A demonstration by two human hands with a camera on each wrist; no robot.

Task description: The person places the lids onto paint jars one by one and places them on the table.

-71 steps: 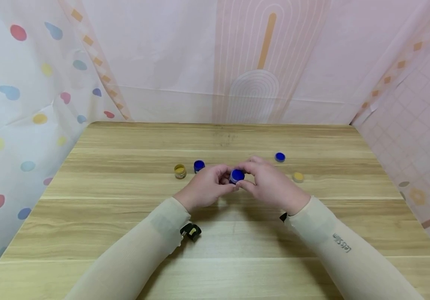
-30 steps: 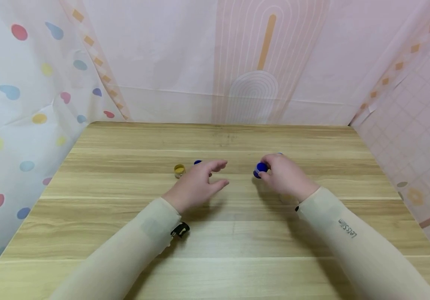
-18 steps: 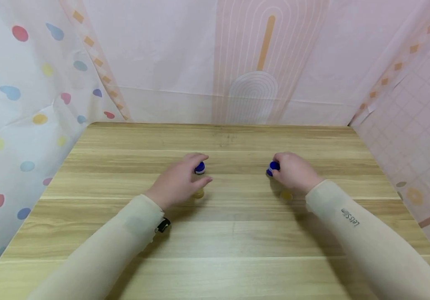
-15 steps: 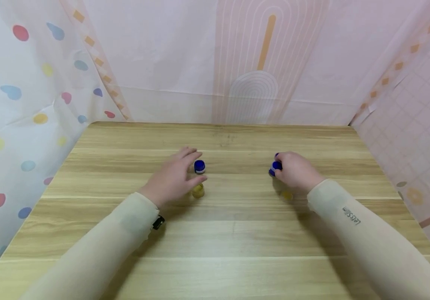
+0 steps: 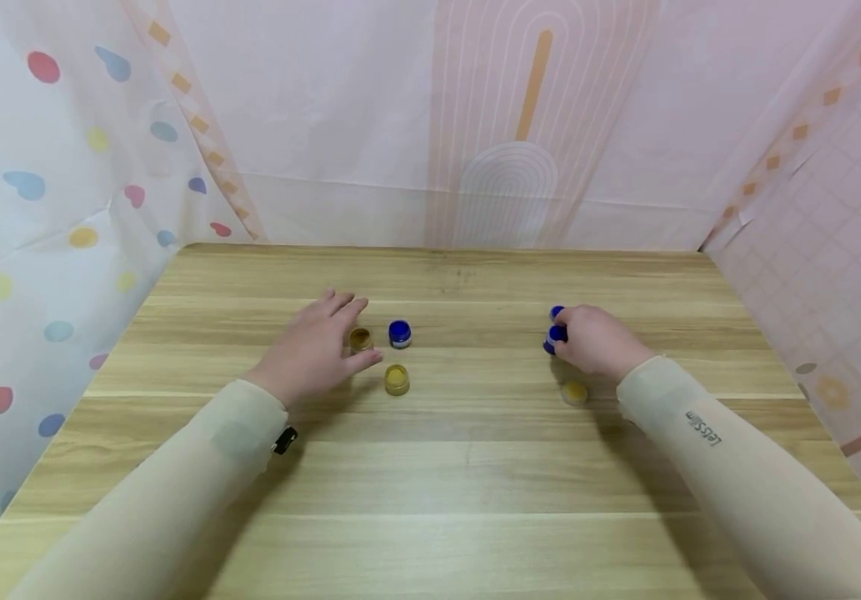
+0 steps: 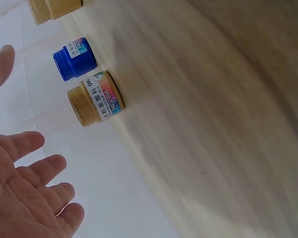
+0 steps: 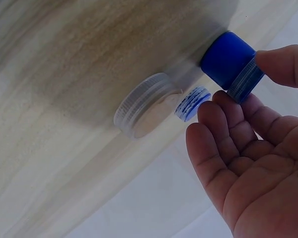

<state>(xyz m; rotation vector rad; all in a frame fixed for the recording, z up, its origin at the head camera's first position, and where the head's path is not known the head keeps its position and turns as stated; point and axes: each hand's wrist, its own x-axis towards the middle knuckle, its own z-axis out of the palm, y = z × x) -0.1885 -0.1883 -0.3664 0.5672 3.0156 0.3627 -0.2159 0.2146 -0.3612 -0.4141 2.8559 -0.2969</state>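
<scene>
My right hand pinches a blue paint jar between thumb and fingertips. Its ridged cap is at the top, and the base is down at the tabletop. Just behind it lies a loose blue lid; a clear lid with yellow inside lies in front. My left hand is held with fingers spread over the left side, holding nothing. Past its thumb and fingers stand an uncapped ochre jar, an uncapped blue jar and an uncapped yellow jar.
All of it stands on a wood-grain table. A pale patterned curtain hangs along the back edge, with a dotted sheet at the left. A dark wrist strap piece sticks out from the left sleeve.
Both hands were together at the blue jar. The right hand has carried it rightward to beside the blue lid, while the left hand has let go and drawn back left, uncovering the uncapped jars.
</scene>
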